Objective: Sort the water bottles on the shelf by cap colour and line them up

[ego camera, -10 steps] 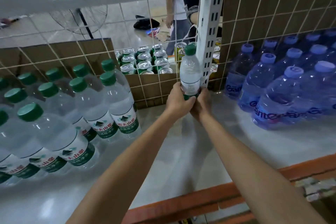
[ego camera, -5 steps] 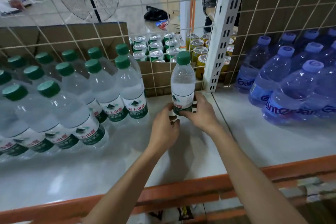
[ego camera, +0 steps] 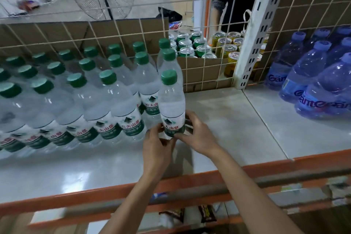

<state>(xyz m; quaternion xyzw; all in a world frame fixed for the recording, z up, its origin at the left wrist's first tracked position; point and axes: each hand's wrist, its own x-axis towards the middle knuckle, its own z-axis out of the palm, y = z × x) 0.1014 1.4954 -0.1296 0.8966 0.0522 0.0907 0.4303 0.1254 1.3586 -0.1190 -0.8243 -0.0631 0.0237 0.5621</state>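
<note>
Far to the left of the post (ego camera: 252, 43), the green-cap bottles (ego camera: 106, 89) stand upright in tight rows, labels to the front. They form one colour group, so a matching bottle belongs at its open end, the end nearer the post.

At that end, in line with the front row, is the left hand (ego camera: 156, 148). Its fingers and thumb are curled round the foot of one bottle (ego camera: 172, 104) from the side away from the post. This bottle has a green cap, stands upright, and sits just beside the last bottle of the front row. Whether its base rests on the shelf (ego camera: 228, 116) or hangs just above it, I cannot tell. The right hand (ego camera: 198, 134) clasps the same bottle low down from the post side, fingers wrapped behind the label. Probably two hands low on the base let the person steer it square against its neighbour without tipping it, and turn the label forward like the others.

Between the bottle and the post lies a bare stretch of shelf, with room for more rows. Just behind the post, beyond the wire, stand cans (ego camera: 226, 43), which are no part of the sorting.

To the right of the post the blue-cap bottles (ego camera: 311, 74) cluster together, well apart from the green ones, so the post serves as a divider between the colours.
</note>
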